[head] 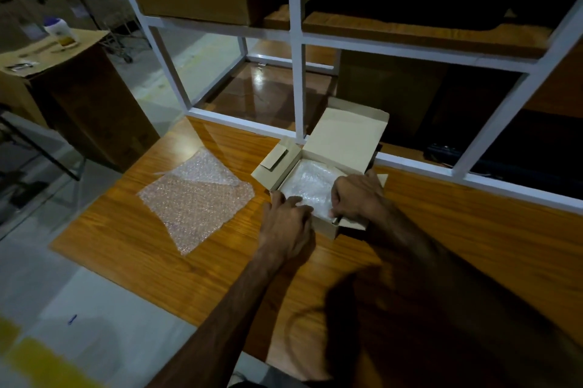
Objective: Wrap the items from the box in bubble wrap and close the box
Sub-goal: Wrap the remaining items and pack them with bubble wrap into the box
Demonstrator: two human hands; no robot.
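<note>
Open cardboard box point(328, 147) on table point(157, 248), wrapped item point(310, 184) inside.
My left hand point(288, 218) rests flat-fingered at its near-left wall; my right hand point(355, 195) pinches the near rim. Spare bubble wrap sheet point(197, 198) lies just left.

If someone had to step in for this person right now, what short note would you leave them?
Left hand: rests at the near-left edge of the open cardboard box, fingers reaching toward the bubble-wrapped bundle inside.
Right hand: fingers curled at the box's near-right corner, apparently gripping its front wall or the wrap there.
A spare bubble wrap sheet lies flat on the wooden table, left of the box.
Done: one wrapped bundle is in the box.
Left: settle it in, use the spare sheet if more items need wrapping, fold down the lid.
</note>
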